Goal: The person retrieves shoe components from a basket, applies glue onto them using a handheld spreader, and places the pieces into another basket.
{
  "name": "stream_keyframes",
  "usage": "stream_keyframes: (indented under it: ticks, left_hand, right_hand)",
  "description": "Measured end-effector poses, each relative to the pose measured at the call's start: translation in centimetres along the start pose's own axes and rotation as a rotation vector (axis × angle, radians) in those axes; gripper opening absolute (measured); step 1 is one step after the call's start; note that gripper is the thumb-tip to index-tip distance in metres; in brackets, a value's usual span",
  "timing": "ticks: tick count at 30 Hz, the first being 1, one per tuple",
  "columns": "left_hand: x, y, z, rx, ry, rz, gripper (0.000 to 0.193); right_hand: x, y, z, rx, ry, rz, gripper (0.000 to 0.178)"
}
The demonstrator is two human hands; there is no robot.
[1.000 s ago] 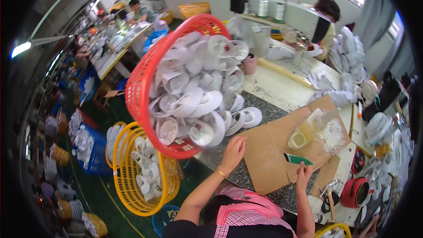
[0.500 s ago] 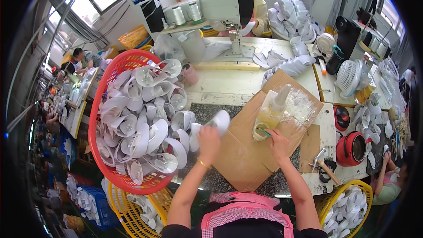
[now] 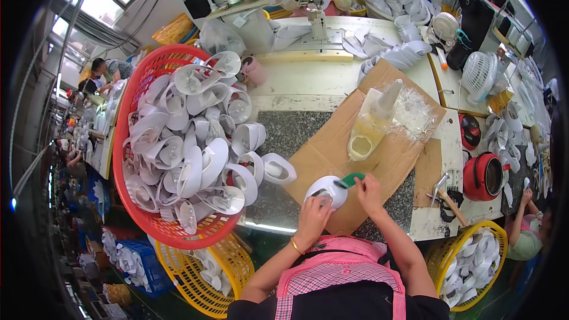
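My left hand, close in front of the pink apron, is closed on a white curved shoe upper. From the right, my right hand pinches a green-handled brush, its dark tip at the upper's edge. Beyond them a translucent container of yellowish glue lies on the brown cardboard, its cut opening toward me. On my left, a red plastic basket is heaped with similar white uppers. One loose upper rests just right of the heap.
A sewing machine stands at the far side of the table, with a person behind it. A hammer and red pots are at the right. Yellow baskets of white pieces flank me below.
My left hand has brought the upper from beside the red basket to in front of me. My right hand has drawn the brush out of the glue container and down to the upper.
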State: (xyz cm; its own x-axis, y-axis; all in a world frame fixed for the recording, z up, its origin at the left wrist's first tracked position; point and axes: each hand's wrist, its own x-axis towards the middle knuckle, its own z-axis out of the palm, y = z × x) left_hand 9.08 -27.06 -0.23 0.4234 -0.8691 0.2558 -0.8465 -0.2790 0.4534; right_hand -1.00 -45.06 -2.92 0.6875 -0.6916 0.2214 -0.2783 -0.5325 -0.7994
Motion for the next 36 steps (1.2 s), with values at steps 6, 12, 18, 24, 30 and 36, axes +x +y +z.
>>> stream_keyframes:
  ticks: [6,12,18,24,30,36]
  left_hand:
    - [-1.6,-5.4,0.3,-0.183,0.162,-0.413,0.026]
    - [-1.9,-8.1,1.8,-0.941,-0.125,-0.961,0.045]
    - [0.5,-7.7,-0.2,-1.069,-0.529,-0.867,0.034]
    - [1.4,-8.2,0.0,-1.471,-0.705,-0.939,0.032]
    - [0.4,-7.8,0.2,-1.596,-0.696,-1.039,0.035]
    - [1.2,-4.7,-2.8,-1.591,-0.292,-0.832,0.039]
  right_hand:
    - [-0.6,-0.2,2.5,0.156,-0.044,0.019,0.015]
    - [-0.6,-0.8,0.1,0.163,-0.033,0.121,0.011]
    - [-7.8,1.9,-3.2,0.208,-0.042,0.077,0.017]
    - [-6.2,1.5,-2.4,0.380,0.111,0.307,0.017]
    - [-8.9,2.5,-3.4,0.318,-0.050,0.143,0.013]
    - [1.0,0.7,-5.1,0.130,0.260,0.059,0.014]
